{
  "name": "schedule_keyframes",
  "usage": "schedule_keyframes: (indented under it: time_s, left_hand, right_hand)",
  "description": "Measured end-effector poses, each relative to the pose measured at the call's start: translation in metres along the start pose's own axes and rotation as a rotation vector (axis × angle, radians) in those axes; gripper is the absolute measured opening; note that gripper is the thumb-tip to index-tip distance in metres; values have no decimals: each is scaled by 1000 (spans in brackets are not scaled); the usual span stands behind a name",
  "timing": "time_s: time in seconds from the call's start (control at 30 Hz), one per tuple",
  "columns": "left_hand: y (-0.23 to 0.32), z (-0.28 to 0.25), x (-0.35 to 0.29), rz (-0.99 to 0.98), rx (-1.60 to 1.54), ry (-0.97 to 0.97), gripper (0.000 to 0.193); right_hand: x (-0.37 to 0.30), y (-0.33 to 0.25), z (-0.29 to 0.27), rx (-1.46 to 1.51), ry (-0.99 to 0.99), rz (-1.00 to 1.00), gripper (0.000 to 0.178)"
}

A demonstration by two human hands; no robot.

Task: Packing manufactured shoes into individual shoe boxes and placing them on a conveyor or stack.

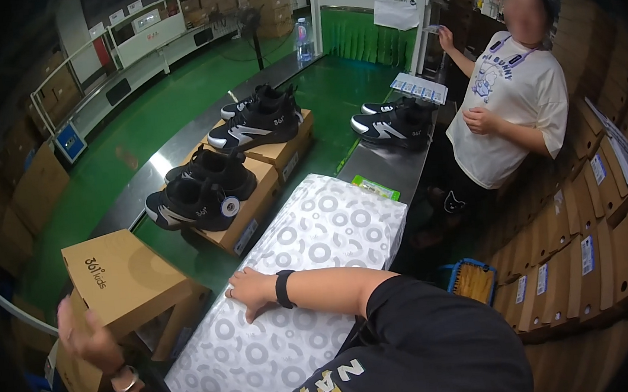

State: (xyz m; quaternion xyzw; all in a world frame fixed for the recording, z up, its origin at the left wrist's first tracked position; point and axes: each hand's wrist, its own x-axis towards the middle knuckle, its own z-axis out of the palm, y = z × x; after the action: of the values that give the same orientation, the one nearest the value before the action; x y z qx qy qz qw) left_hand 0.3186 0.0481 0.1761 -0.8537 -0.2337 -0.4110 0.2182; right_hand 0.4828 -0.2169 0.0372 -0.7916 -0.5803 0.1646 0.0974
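My right hand, with a black band on its wrist, rests on white tissue-like paper printed with grey rings. Its fingers are spread near the paper's left edge. Slightly blurred, my left hand is raised with fingers apart beside a brown shoebox; whether it touches the box I cannot tell. That box sits tilted over other cardboard at the lower left. Beyond the paper, one pair of black-and-white sneakers stands on a brown box, with a round tag on one shoe. Another such pair stands on a box behind.
Across the table, a person in a white T-shirt stands at the right, one hand raised. Another sneaker pair sits near a label sheet. Stacked shoeboxes line the right. A bottle stands at the back.
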Motion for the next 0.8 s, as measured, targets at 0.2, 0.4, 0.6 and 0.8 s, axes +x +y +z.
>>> schedule_keyframes:
  time_s: [0.2,0.4,0.6,0.8]
  left_hand:
    - [3,32,-32,-52,9,-1010,96]
    - [-5,68,-87,-174,-203,-1095,110]
    - [-7,68,-115,-176,-161,-794,90]
    - [1,31,-152,-46,-283,-629,25]
  right_hand:
    - [15,5,23,-3,107,-38,74]
    - [3,2,12,41,49,-5,74]
    - [17,7,18,18,103,-47,69]
    - [1,38,-33,-210,-67,100,69]
